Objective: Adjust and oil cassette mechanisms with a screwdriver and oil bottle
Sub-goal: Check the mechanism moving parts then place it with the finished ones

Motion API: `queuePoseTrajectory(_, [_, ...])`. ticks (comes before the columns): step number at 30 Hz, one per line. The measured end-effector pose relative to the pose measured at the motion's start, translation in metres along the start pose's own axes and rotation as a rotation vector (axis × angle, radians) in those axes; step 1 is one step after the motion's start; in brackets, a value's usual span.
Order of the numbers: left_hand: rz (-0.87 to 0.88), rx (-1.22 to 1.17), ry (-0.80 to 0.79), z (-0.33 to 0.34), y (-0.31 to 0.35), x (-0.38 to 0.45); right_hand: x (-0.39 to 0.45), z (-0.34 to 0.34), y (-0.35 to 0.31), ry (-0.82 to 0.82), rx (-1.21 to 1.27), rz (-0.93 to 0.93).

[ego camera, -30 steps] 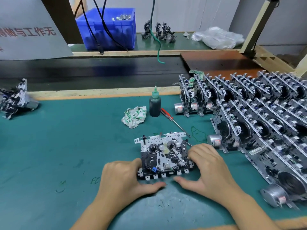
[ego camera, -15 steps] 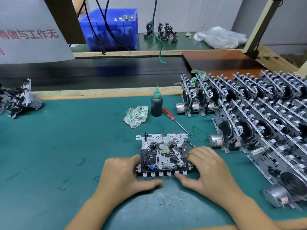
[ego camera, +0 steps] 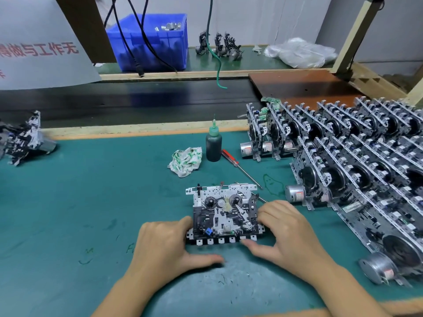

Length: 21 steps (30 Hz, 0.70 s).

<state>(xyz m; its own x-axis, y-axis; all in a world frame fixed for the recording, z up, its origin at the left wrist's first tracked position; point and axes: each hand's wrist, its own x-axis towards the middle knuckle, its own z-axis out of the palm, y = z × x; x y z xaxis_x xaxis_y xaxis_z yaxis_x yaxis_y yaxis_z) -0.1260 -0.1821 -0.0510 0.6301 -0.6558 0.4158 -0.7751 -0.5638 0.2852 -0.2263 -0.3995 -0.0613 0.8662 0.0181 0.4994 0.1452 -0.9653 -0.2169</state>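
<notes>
Both hands [ego camera: 164, 245] [ego camera: 290, 234] grip mechanism [ego camera: 223, 215]; oil bottle [ego camera: 213, 145], screwdriver [ego camera: 239, 167], rag [ego camera: 186, 161] behind.

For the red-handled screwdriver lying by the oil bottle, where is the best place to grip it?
Probably the red handle, taken from above with the right hand: the screwdriver lies flat, handle beside the oil bottle, its thin shaft running toward the mechanism.

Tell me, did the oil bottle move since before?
No. The oil bottle sits between the crumpled rag and the screwdriver, just like earlier.
</notes>
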Motion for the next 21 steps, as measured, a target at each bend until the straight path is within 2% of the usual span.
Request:
queuePoseTrajectory(4, [-0.096, 0.014, 0.131, 0.003, 0.014, 0.002, 0.0, -0.003, 0.002, -0.011, 0.083, 0.02])
queuePoseTrajectory(8, [-0.135, 0.031, 0.137, 0.003, 0.018, 0.001, 0.001, -0.004, 0.003, 0.0, 0.124, 0.018])
queuePoseTrajectory(13, [-0.113, -0.062, 0.066, 0.0, 0.012, 0.004, -0.002, -0.001, -0.002, 0.007, 0.093, 0.06])
queuePoseTrajectory(16, [-0.068, -0.166, -0.056, -0.002, 0.008, 0.003, -0.004, -0.003, 0.001, -0.016, 0.099, 0.087])
queuePoseTrajectory(18, [-0.017, -0.179, -0.136, -0.001, 0.006, 0.0, -0.003, -0.005, 0.002, -0.004, 0.073, 0.126])
queuePoseTrajectory(21, [0.01, -0.17, -0.16, 0.0, 0.004, -0.001, -0.003, -0.005, -0.003, 0.021, 0.028, 0.162])
